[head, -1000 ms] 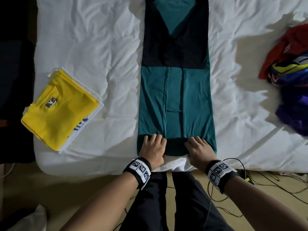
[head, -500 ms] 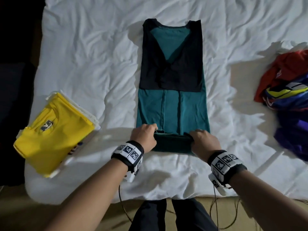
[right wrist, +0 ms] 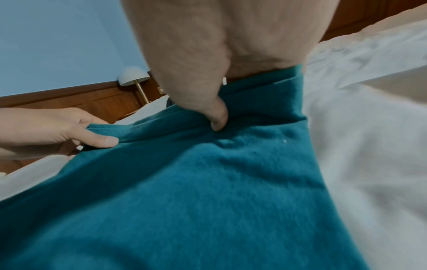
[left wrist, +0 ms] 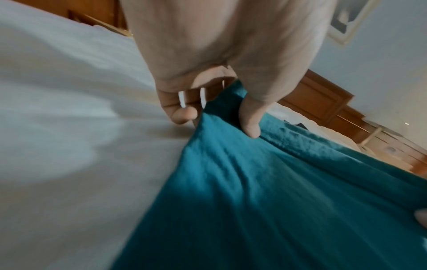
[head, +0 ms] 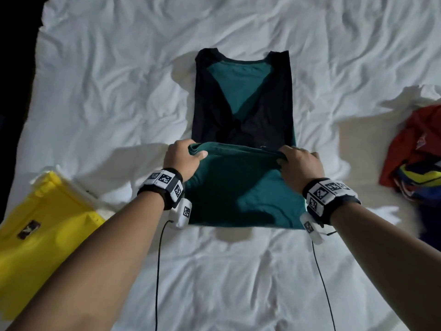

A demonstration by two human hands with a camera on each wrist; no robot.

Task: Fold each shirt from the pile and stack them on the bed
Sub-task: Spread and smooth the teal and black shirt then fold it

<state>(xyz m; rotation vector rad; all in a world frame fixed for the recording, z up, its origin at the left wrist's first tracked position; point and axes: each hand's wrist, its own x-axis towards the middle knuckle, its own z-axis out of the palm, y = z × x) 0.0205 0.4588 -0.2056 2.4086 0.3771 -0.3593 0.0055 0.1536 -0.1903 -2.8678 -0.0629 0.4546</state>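
both the left hand (head: 182, 157) and the right hand (head: 299, 163) pinch the teal shirt (head: 241, 187) hem, lifted mid-bed (head: 119, 91). only the head view shows the yellow stack (head: 35, 247) and pile (head: 415, 158); the right wrist view shows a lamp (right wrist: 134, 77).

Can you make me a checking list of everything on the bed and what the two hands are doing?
Surface: white bed sheet, wrinkled.
Job's things: teal shirt in mid-fold, its lifted bottom edge over the middle; yellow folded shirt tops the stack on the left; unfolded pile on the right.
Clutter: nothing seen.
Grips: left hand and right hand each pinch a corner of the lifted edge.
Cables: black cables hang from both wrist cameras.
Surroundings: wooden wall panel, bedside lamp.
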